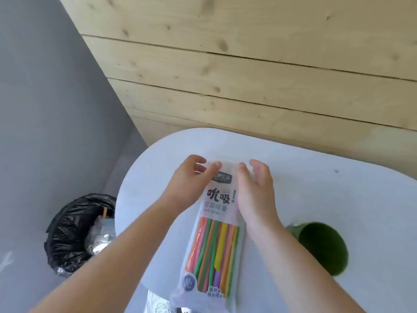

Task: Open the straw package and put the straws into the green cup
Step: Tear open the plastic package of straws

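A long clear straw package (pixel 214 233) with printed lettering and several coloured straws inside is held above the white table (pixel 316 188), its top end pointing away from me. My left hand (pixel 189 184) pinches the package's top left corner between thumb and fingers. My right hand (pixel 257 190) grips the top right edge, thumb on the front of the package. The green cup (pixel 320 247) stands upright on the table to the right of my right forearm; it looks empty.
A bin lined with a black bag (pixel 76 233), holding some rubbish, stands on the grey floor left of the table. A wooden plank wall (pixel 248 64) rises behind the table. A shoe (pixel 158 303) shows at the bottom edge.
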Action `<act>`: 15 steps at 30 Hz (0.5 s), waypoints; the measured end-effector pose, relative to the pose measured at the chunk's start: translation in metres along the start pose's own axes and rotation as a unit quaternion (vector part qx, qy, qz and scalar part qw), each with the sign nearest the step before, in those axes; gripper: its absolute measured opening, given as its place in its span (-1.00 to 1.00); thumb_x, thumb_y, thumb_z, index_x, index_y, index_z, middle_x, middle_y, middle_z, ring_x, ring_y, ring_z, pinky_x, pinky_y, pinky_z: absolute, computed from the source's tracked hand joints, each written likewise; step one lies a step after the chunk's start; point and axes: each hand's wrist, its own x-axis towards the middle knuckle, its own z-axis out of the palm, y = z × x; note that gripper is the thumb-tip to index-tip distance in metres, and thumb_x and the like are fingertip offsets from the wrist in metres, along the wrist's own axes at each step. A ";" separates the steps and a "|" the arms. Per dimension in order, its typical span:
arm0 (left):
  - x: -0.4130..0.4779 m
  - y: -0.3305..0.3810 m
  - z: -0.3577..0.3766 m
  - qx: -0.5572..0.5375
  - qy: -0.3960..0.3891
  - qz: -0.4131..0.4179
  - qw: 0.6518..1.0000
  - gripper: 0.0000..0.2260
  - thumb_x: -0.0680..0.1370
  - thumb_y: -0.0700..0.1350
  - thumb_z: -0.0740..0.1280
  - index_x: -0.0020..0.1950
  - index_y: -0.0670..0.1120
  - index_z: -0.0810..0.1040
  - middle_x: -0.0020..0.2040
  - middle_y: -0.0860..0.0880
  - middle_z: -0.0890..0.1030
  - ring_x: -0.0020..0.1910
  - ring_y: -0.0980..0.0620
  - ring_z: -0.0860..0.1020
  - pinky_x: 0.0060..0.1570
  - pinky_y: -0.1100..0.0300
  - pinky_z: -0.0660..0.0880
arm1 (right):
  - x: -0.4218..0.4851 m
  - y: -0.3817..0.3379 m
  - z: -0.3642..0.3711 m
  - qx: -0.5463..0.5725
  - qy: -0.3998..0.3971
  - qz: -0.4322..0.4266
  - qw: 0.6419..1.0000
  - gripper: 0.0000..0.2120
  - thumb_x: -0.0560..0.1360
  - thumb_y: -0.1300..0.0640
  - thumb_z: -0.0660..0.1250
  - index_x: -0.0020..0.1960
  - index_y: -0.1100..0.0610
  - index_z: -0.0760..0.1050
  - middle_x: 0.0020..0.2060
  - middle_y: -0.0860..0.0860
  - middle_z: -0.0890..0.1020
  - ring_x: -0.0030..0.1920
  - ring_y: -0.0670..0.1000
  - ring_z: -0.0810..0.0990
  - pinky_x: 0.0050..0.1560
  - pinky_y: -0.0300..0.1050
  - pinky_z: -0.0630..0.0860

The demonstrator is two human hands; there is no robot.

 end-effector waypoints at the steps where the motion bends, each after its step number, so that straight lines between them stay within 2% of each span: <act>1: 0.003 -0.003 0.002 -0.005 0.000 0.009 1.000 -0.54 0.58 0.26 0.36 0.35 0.00 0.48 0.13 0.04 0.64 0.06 0.06 0.66 0.07 0.08 0.61 | 0.004 0.002 0.001 0.025 -0.008 0.014 1.000 -0.60 0.64 -0.07 0.21 0.45 -0.05 0.31 0.29 -0.08 0.37 -0.06 -0.31 0.45 -0.28 -0.38 0.36; 3: 0.008 -0.010 0.006 -0.002 0.004 0.024 1.000 -0.54 0.57 0.26 0.37 0.33 0.01 0.48 0.12 0.04 0.66 0.05 0.04 0.67 0.10 0.02 0.62 | 0.013 0.013 0.001 0.055 -0.014 0.030 0.998 -0.57 0.63 -0.08 0.23 0.46 -0.08 0.29 0.34 -0.07 0.36 -0.06 -0.27 0.49 -0.30 -0.30 0.41; 7: 0.003 -0.016 0.012 -0.062 0.006 0.035 0.997 -0.56 0.58 0.23 0.38 0.34 0.00 0.49 0.13 0.02 0.68 0.07 0.03 0.66 0.08 0.07 0.58 | 0.014 0.026 0.001 0.130 -0.030 0.030 0.991 -0.50 0.62 -0.10 0.25 0.51 -0.09 0.24 0.37 -0.05 0.42 -0.06 -0.17 0.61 -0.36 -0.25 0.50; 9: -0.004 -0.017 0.012 -0.105 0.012 0.047 0.993 -0.58 0.58 0.22 0.39 0.32 0.00 0.50 0.11 0.03 0.71 0.11 0.02 0.67 0.18 -0.03 0.59 | 0.012 0.028 -0.003 0.157 -0.036 0.018 0.987 -0.49 0.62 -0.09 0.25 0.53 -0.10 0.22 0.24 -0.09 0.52 -0.14 -0.20 0.65 -0.36 -0.25 0.52; 11: -0.014 -0.012 0.011 -0.134 0.018 0.074 0.988 -0.63 0.60 0.20 0.38 0.29 0.01 0.53 0.09 0.02 0.72 0.12 0.00 0.68 0.23 -0.10 0.59 | 0.006 0.030 -0.008 0.170 -0.044 -0.015 0.984 -0.49 0.62 -0.08 0.26 0.53 -0.12 0.23 0.03 -0.16 0.56 -0.18 -0.20 0.66 -0.25 -0.18 0.56; 13: -0.025 -0.003 0.010 -0.163 0.015 0.105 0.981 -0.67 0.63 0.17 0.35 0.25 -0.02 0.55 0.07 0.03 0.72 0.07 0.02 0.68 0.14 -0.02 0.59 | -0.004 0.028 -0.013 0.177 -0.039 -0.064 0.981 -0.48 0.61 -0.10 0.29 0.52 -0.16 0.21 -0.03 -0.17 0.59 -0.15 -0.19 0.67 -0.16 -0.13 0.56; 15: -0.039 0.010 0.009 -0.188 0.014 0.142 0.972 -0.69 0.64 0.13 0.34 0.23 -0.06 0.56 -0.03 0.06 0.71 -0.06 0.07 0.65 0.00 0.07 0.58 | -0.016 0.019 -0.020 0.177 -0.024 -0.117 0.977 -0.45 0.59 -0.12 0.31 0.52 -0.17 0.20 -0.02 -0.16 0.62 -0.10 -0.20 0.67 -0.06 -0.11 0.57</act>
